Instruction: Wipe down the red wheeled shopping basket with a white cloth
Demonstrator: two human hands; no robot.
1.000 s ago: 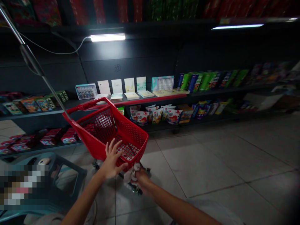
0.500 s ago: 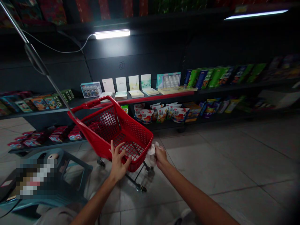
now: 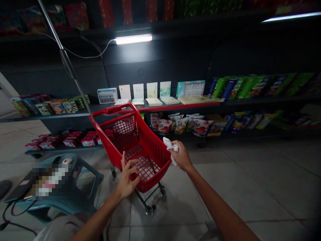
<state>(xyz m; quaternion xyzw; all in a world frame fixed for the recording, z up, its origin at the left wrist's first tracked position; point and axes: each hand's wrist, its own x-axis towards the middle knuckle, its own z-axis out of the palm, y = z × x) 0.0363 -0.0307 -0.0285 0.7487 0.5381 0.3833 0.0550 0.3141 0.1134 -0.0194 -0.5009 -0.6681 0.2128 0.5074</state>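
A red plastic shopping cart (image 3: 155, 140) stands in front of me on dark legs with casters, its basket showing nothing inside. My left hand (image 3: 128, 177) is over the near edge of the basket, fingers spread and bent, holding nothing; I cannot tell whether the fingertips touch the rim. My right hand (image 3: 182, 155) is closed on a crumpled white cloth (image 3: 170, 144), just beside the basket's right end. Part of the cloth sticks out above the fingers and part hangs below them.
A blue-grey plastic stool (image 3: 86, 170) with a device and cables stands at left. Behind the cart runs a dark shelf with books (image 3: 152, 101), snack bags (image 3: 182, 125) and boxes (image 3: 67, 107). A metal pole (image 3: 54, 31) rises by the cart handle. A lamp (image 3: 134, 39) glows above.
My right hand has lifted the cloth from the basket's outer end to about rim height. The left hand keeps nearly the same pose. The whole view has shifted, moving the scene rightward.
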